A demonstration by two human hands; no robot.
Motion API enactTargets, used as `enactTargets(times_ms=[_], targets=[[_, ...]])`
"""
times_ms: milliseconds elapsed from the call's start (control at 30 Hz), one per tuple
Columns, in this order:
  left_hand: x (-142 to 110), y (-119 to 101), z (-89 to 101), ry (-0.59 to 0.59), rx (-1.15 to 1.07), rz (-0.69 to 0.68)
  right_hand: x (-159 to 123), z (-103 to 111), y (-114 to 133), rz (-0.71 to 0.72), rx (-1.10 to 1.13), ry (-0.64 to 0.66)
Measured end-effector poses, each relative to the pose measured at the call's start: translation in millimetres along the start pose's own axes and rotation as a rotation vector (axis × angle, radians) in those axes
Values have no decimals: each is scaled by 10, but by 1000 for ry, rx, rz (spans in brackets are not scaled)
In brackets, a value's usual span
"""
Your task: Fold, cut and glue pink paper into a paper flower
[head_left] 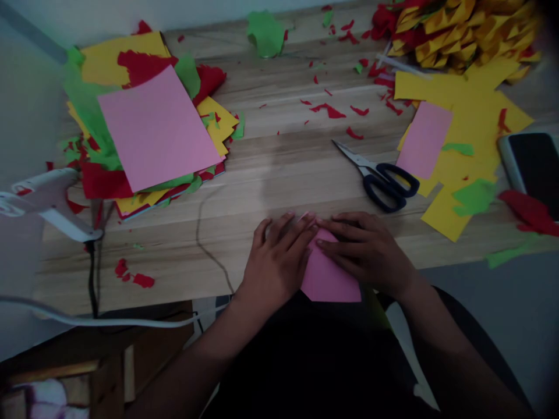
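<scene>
A pink sheet of paper (pixel 332 276) lies at the near edge of the table, its lower part sticking out toward my body. It looks folded toward a point at the top, though fingers cover much of that end. My left hand (pixel 279 256) rests on its left side, fingers stretched out and pressing down. From the right, my right hand (pixel 369 247) lies over the other side with fingers extended, its fingertips close to those of the left. Scissors (pixel 379 177) with dark blue handles lie slightly apart beyond my right hand, tips pointing up and left.
A stack topped by a large pink sheet (pixel 159 131) is at the left, near a white glue gun (pixel 65 203) with a cord. Yellow paper (pixel 474 116), a small pink piece (pixel 425 139) and a phone (pixel 533 166) lie right. Folded yellow pieces (pixel 463 29) are heaped behind.
</scene>
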State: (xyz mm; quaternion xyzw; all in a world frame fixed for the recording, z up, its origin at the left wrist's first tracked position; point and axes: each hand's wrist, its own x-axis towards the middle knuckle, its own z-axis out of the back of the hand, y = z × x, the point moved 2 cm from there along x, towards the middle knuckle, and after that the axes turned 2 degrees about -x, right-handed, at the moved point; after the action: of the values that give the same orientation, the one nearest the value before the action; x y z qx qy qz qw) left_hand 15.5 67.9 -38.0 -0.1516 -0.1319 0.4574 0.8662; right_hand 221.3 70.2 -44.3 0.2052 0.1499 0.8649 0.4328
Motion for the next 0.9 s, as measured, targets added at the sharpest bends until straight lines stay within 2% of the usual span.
enactTargets(times_ms=[200,333,533,733,900], targets=[[-3,5,62,-37,-68,65,-6,-2,5,-8,9,-9],[-21,26,78,-72,-126,49,-1,3,7,-11,21,-18],[-19,54,42,-21,-103,50,-10,-11,-13,-3,38,-23],[-17,12,27,45,-15,-9,-12,3,25,8,-33,-17],[-14,-12,48,56,-11,18,-141,-12,124,-12,-98,-57]])
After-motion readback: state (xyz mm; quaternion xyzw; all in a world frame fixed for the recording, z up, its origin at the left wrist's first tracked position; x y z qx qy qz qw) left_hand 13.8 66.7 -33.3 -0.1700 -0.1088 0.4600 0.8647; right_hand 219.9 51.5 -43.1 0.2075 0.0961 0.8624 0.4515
